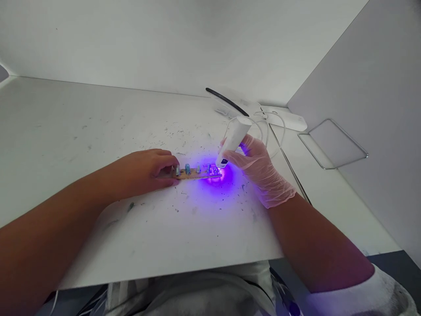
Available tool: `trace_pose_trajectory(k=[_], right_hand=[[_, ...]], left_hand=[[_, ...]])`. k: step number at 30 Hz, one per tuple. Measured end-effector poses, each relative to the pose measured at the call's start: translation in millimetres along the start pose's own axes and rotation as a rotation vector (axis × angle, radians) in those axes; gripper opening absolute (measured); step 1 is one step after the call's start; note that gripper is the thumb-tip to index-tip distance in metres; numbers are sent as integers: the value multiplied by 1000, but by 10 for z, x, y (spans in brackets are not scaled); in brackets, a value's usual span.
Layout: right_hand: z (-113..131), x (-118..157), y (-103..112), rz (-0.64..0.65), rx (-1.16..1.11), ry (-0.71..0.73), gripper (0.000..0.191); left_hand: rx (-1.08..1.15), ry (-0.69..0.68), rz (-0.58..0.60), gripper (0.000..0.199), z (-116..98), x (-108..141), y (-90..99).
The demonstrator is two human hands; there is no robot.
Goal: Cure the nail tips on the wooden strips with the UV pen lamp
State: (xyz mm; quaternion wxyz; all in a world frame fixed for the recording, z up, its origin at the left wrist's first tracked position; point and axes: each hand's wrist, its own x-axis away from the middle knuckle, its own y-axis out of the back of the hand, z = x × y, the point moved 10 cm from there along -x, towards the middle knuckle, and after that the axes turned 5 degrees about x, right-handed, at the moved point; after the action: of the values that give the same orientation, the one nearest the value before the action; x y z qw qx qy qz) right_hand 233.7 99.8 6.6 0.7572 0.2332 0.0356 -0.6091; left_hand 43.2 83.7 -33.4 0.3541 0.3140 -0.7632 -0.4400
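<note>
Pinches a narrow strip (193,176) at frame centre by its left end in the half-curled left hand (149,170); grips a white lamp (237,134), right of centre, in the closed, gloved right hand (256,164); shines violet light (222,186) downward.

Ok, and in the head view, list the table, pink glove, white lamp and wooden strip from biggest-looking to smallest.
1. Table, by far the largest.
2. Pink glove.
3. White lamp and wooden strip: unranked; they look about equally long, and fingers partly cover both.
</note>
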Motion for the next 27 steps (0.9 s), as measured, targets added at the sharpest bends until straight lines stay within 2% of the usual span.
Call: trace_pose_trajectory(k=[27], right_hand=[[13,7,3,-2,-3,-2,11]], left_hand=[[-5,17,8,35,15,-5,-8]])
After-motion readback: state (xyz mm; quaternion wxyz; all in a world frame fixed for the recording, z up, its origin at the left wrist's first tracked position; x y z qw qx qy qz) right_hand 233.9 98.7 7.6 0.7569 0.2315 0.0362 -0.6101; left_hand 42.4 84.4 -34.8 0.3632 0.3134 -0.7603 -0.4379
